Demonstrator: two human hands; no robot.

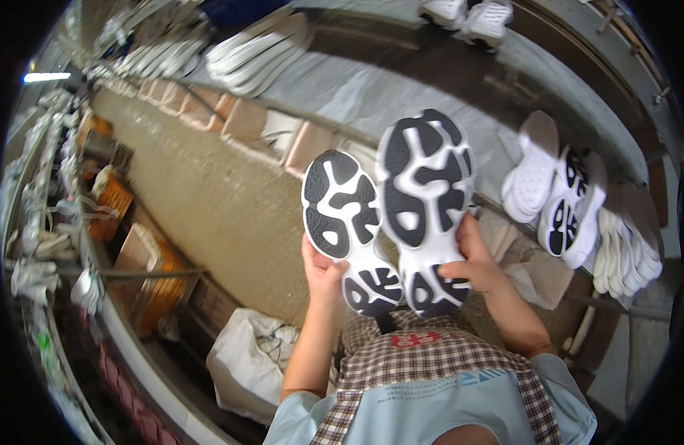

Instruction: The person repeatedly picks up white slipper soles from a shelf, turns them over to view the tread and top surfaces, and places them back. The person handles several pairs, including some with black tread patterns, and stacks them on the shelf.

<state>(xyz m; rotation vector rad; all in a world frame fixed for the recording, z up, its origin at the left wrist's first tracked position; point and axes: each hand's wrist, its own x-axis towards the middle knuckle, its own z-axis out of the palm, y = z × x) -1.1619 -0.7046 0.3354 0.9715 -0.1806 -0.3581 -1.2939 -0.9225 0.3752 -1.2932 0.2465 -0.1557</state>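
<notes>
Two white shoe soles with black tread patches are held up side by side in front of me, tread side facing me. My left hand (pixel 324 271) is closed on the left sole (pixel 330 221), gripping its outer edge near the waist with the thumb on the tread. On the other side, my right hand (pixel 478 258) grips the right sole (pixel 405 209) by its outer edge, thumb across the lower part. The fingers behind both soles are hidden. Lower ends of the two soles touch or nearly touch above my checked apron (pixel 431 356).
On the grey bench at right lie a white sole (pixel 529 167), a black-and-white sole (pixel 566 211) and a row of white soles (pixel 625 252). White shoes (pixel 486 21) stand farther back, near stacked soles (pixel 256 55). Bins (pixel 245 126) line the bench; a white sack (pixel 245 352) and orange crate (pixel 162 278) are left.
</notes>
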